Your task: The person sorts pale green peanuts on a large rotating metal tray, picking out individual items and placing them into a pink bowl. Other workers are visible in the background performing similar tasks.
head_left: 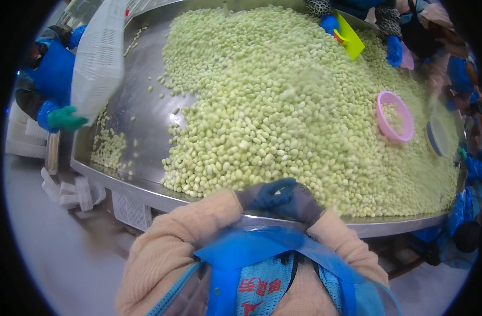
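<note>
My left hand (pixel 261 195), in a grey and dark blue glove, meets my right hand (pixel 302 200), gloved the same way, just inside the near rim of a large metal table (pixel 146 134). Their fingers overlap in front of my blue apron. A small pale spot shows between them; whether it is a held piece or one lying behind is unclear. Right beyond both hands spreads a broad heap of pale green oval fruits or beans (pixel 260 130).
A pink bowl (pixel 409 118) with some pieces and a second, blue-and-white bowl (pixel 434 136) rest on the heap at right. At left, a person's green glove (pixel 67 118) is by a tilted white plastic crate (pixel 99 59). Across the table, a blue-gloved hand (pixel 329 24) holds a yellow scoop (pixel 350 37).
</note>
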A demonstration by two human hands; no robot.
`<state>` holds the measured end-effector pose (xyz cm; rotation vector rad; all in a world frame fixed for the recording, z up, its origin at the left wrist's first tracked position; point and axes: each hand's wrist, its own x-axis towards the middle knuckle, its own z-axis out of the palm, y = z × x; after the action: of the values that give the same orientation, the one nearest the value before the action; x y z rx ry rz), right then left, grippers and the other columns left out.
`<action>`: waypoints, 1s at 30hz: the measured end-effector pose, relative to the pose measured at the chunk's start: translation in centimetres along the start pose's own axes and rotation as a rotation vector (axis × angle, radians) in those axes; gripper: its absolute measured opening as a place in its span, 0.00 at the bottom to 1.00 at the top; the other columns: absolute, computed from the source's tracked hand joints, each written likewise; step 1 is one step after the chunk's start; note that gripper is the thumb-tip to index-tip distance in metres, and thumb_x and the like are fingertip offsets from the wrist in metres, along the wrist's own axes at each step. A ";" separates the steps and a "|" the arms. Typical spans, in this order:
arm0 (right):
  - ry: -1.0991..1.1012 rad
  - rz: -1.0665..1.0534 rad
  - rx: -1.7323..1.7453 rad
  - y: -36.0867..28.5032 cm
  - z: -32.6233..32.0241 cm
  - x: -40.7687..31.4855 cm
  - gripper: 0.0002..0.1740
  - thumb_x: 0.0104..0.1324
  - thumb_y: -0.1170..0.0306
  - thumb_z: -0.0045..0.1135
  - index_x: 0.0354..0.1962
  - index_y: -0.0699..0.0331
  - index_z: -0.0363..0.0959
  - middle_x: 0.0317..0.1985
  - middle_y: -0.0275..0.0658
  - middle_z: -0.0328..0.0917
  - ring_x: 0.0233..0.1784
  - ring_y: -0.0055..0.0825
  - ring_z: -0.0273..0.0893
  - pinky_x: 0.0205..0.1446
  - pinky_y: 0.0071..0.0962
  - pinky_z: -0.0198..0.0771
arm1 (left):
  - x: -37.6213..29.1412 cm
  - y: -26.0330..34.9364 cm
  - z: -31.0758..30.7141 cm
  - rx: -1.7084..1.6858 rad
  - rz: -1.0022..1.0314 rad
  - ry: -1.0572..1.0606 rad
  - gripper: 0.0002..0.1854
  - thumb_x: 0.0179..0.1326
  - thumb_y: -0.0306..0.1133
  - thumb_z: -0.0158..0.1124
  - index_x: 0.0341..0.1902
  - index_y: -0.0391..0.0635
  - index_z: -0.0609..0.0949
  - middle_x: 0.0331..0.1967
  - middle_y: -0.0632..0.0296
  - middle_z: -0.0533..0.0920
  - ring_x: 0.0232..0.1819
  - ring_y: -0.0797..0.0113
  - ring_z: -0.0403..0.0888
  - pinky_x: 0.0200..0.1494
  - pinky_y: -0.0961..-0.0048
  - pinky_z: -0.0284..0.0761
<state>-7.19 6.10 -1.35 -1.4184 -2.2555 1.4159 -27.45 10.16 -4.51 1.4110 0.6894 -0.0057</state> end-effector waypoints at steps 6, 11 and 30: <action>-0.155 -0.028 0.415 -3.6 -3.3 -1.8 0.20 0.61 0.54 0.74 0.46 0.55 0.90 0.40 0.41 0.90 0.42 0.33 0.88 0.50 0.32 0.81 | -2.7 4.9 1.9 -0.481 -0.034 0.054 0.41 0.77 0.49 0.63 0.85 0.46 0.59 0.77 0.51 0.71 0.75 0.58 0.71 0.74 0.62 0.72; 0.188 -0.201 0.346 -4.9 -1.9 -3.2 0.14 0.67 0.55 0.66 0.40 0.55 0.90 0.33 0.39 0.90 0.33 0.33 0.87 0.41 0.34 0.81 | -3.6 3.2 4.1 -0.547 0.048 0.112 0.38 0.77 0.39 0.63 0.84 0.44 0.59 0.74 0.53 0.73 0.70 0.62 0.75 0.70 0.67 0.76; 0.003 -0.164 2.126 1.0 -1.2 1.1 0.31 0.84 0.47 0.42 0.66 0.63 0.74 0.60 0.43 0.82 0.65 0.36 0.78 0.74 0.43 0.71 | -0.7 8.6 -1.1 -0.546 0.383 0.451 0.22 0.84 0.42 0.51 0.72 0.43 0.77 0.51 0.58 0.88 0.50 0.69 0.87 0.52 0.71 0.85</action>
<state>-6.55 7.82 -1.80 -0.3010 0.0406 2.1369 -25.02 12.53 3.52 0.9937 0.7054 0.7670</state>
